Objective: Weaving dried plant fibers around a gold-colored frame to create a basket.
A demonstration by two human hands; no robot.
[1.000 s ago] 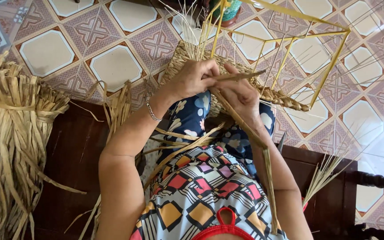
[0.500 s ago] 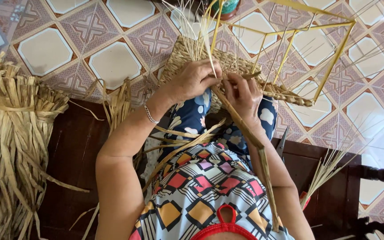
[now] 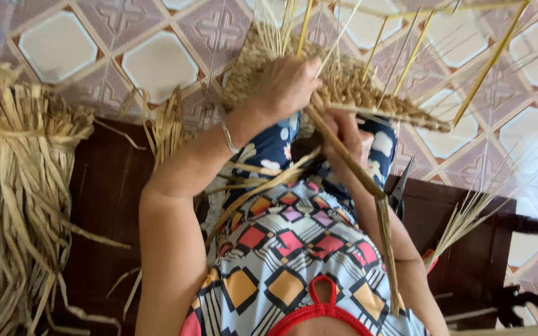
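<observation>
woven straw panel (coarse, flat) gripped by left hand.

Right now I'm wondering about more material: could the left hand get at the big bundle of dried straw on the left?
Probably yes, once freed. The left hand grips the woven piece; the straw bundle lies on its own side, nothing between.

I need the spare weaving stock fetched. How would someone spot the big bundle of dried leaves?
Look to the dark wooden bench, on the person's left. The big bundle of dried leaves lies there, far thicker than the small tuft beside the left hand.
</observation>
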